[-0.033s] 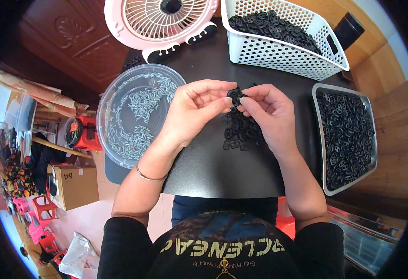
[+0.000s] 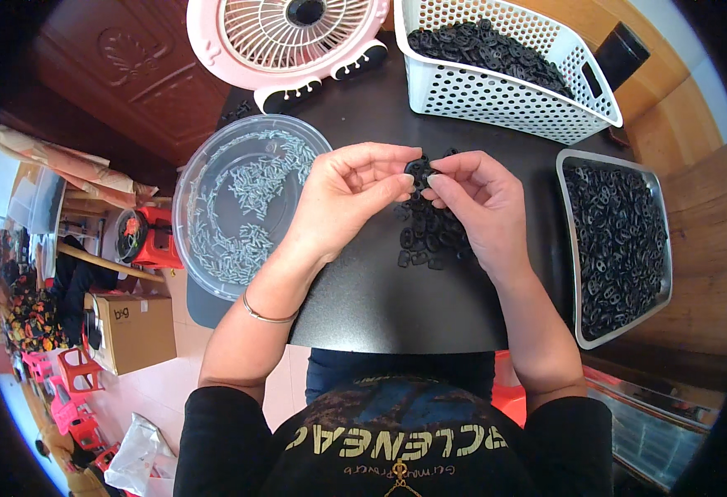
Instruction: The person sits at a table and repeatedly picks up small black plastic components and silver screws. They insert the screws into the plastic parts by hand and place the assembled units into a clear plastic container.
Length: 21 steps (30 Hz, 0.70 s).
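Observation:
Above the dark table [image 2: 380,311], my left hand [image 2: 342,199] and my right hand [image 2: 489,207] meet, each pinching between thumb and fingertips. Between them is a small black plastic piece [image 2: 420,170], partly covered by my fingers; its exact shape is hard to make out. Just below my fingertips lies a loose pile of small black plastic pieces [image 2: 428,238], some hidden by my right hand. To the left of my left hand stands a round clear plastic tub [image 2: 183,224] with many small silvery metal pins or screws [image 2: 256,186] spread over its bottom.
A metal tray [image 2: 580,331] of black oval pieces sits at the right. At the back are a white perforated basket [image 2: 496,116] with more black pieces and a pink fan [image 2: 206,41]. A cardboard box [image 2: 140,331] and red stools [image 2: 80,370] are on the floor, left.

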### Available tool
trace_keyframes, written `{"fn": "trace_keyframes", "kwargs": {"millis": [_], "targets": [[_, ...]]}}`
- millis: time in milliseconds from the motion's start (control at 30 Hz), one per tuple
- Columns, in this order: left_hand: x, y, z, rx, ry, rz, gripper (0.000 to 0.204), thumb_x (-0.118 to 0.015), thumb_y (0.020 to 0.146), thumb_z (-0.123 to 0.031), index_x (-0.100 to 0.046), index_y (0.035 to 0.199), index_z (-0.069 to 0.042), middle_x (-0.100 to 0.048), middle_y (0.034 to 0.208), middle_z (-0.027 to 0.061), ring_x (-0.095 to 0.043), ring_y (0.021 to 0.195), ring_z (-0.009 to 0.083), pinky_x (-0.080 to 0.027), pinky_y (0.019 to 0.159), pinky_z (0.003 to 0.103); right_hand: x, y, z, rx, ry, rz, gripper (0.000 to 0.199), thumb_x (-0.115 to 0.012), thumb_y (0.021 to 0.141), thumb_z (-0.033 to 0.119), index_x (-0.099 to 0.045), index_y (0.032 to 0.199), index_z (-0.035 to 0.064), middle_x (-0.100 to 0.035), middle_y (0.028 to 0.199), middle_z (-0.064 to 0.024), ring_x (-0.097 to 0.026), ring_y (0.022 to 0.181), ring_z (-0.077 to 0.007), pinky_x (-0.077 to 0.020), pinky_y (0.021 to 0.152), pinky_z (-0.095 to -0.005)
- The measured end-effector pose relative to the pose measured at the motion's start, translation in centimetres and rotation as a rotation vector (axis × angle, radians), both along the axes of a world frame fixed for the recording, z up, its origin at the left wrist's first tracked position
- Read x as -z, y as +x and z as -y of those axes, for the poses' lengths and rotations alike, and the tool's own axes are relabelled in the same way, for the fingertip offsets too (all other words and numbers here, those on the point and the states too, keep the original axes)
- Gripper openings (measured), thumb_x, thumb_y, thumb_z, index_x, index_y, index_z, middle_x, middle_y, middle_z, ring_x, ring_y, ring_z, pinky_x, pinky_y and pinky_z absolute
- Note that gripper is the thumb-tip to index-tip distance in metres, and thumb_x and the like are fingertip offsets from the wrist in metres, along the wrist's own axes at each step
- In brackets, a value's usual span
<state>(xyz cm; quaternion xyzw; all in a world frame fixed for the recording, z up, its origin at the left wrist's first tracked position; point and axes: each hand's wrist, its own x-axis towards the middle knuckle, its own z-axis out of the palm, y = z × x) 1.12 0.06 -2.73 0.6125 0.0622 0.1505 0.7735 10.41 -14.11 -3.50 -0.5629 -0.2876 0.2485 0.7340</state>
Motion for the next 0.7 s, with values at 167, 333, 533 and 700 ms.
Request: {"fn": "trace_keyframes", "kwargs": {"millis": [167,333,533,700], "targets": [[-0.49,-0.22,0.21,-0.006,0.054,-0.043,0.025,-0.058,0.077,0.003,-0.058,0.102,0.002,-0.061,0.086,0.0037,-0.057,0.076,0.0066,-0.047,0.069,0.018,-0.23,-0.23,0.01,-0.003,-0.042,0.008,0.012,-0.058,0.078,0.000,-0.055,0.090,-0.0024,-0.061,0.083,-0.0091,-0.060,0.074,-0.0119,-0.0499,0.067,-0.0215],[-0.45,-0.16,0.34,0.005,-0.013,-0.005,0.024,-0.059,0.077,0.002,-0.059,0.101,0.001,-0.061,0.083,0.0025,-0.057,0.074,0.0061,-0.046,0.067,0.018,-0.21,-0.16,0.01,-0.019,-0.007,0.004,0.012,-0.057,0.079,0.000,-0.054,0.091,-0.0023,-0.061,0.084,-0.0093,-0.060,0.075,-0.0120,-0.0499,0.068,-0.0217],[-0.29,-0.11,0.18,0.009,-0.017,0.021,0.022,-0.059,0.077,0.002,-0.058,0.100,0.001,-0.060,0.079,0.0018,-0.056,0.070,0.0055,-0.046,0.065,0.017,-0.09,-0.27,0.07,-0.031,0.047,-0.018,0.012,-0.057,0.079,0.000,-0.054,0.091,-0.0020,-0.060,0.085,-0.0093,-0.060,0.076,-0.0122,-0.0499,0.069,-0.0223],[-0.41,-0.15,0.35,0.009,-0.012,0.010,0.022,-0.059,0.077,0.002,-0.058,0.099,0.001,-0.060,0.078,0.0018,-0.055,0.069,0.0052,-0.046,0.064,0.017,0.02,-0.22,0.06,-0.028,0.034,-0.016,0.012,-0.058,0.079,0.000,-0.054,0.090,-0.0018,-0.060,0.084,-0.0092,-0.060,0.076,-0.0121,-0.0502,0.068,-0.0224]]}}
